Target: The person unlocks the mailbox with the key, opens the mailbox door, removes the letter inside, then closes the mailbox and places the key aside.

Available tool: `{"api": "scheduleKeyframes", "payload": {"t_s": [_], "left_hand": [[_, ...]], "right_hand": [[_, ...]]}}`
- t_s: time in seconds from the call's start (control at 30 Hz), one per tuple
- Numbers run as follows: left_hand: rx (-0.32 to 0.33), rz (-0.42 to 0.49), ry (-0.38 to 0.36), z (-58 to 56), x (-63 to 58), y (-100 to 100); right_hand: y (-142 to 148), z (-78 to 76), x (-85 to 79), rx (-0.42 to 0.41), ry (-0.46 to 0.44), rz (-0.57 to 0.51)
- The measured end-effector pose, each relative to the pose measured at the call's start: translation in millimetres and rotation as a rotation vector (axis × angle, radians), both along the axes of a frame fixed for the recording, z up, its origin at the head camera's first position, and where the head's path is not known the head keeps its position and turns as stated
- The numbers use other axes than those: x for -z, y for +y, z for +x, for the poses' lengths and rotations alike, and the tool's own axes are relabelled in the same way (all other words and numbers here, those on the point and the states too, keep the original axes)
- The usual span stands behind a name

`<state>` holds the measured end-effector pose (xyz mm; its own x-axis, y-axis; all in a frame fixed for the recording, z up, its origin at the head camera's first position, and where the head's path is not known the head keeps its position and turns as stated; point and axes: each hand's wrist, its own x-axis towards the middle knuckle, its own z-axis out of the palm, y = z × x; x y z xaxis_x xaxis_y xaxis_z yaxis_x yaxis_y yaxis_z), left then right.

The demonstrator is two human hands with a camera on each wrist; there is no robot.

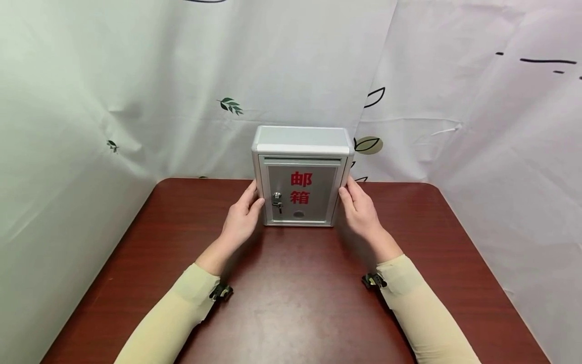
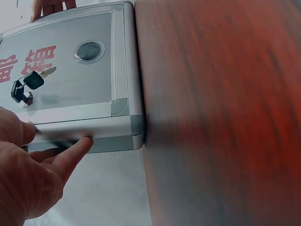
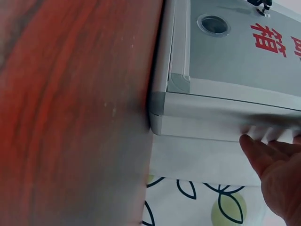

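A grey metal mailbox with red Chinese characters on its door stands upright on the table, near the back edge. Two keys on a ring hang at the lock on the door's left side. Against the box's left side lies my left hand, its thumb by the front edge and its fingers extended along the side. My right hand touches the opposite side, the thumb at the front edge. In the right wrist view, its fingertips meet the side panel. Part of each hand is hidden.
The reddish-brown wooden table has rounded far corners. White cloth with leaf prints hangs behind the box and along both sides. Each sleeve carries a small dark wrist device near its cuff.
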<state>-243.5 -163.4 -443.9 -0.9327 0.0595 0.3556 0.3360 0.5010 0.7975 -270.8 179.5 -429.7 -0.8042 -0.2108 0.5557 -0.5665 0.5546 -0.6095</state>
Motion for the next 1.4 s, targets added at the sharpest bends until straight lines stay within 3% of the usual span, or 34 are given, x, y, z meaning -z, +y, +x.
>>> {"api": "scheduleKeyframes", "payload": {"t_s": [0.33, 0.5, 0.6, 0.77, 0.97, 1.13, 1.4], "left_hand": [[-0.001, 0.028, -0.004, 0.3, -1.4, 2.5], [0.006, 0.031, -0.012, -1.2, -0.8, 2.4], [0.007, 0.035, -0.016, -1.4, -0.8, 2.2], [0.008, 0.037, -0.022, -1.4, -0.3, 1.5], [0.011, 0.044, -0.029, -1.7, 0.9, 0.4], [0.011, 0.043, -0.028, -1.7, 1.5, -0.6], [0.003, 0.03, -0.029, -1.6, 1.5, -1.4]], "right_hand": [[8.3, 2.7, -12.7, 0.007, -0.026, 0.102], [9.5, 8.9, -22.9, 0.04, 0.006, 0.098], [8.6, 11.8, -27.8, 0.093, 0.089, 0.066], [4.9, 15.2, -33.7, 0.181, 0.331, -0.007], [-0.5, 18.1, -41.3, 0.175, 0.563, -0.075], [-5.0, 22.4, -45.6, 0.117, 0.627, -0.095], [-14.9, 28.2, -44.9, 0.041, 0.649, -0.071]]}}
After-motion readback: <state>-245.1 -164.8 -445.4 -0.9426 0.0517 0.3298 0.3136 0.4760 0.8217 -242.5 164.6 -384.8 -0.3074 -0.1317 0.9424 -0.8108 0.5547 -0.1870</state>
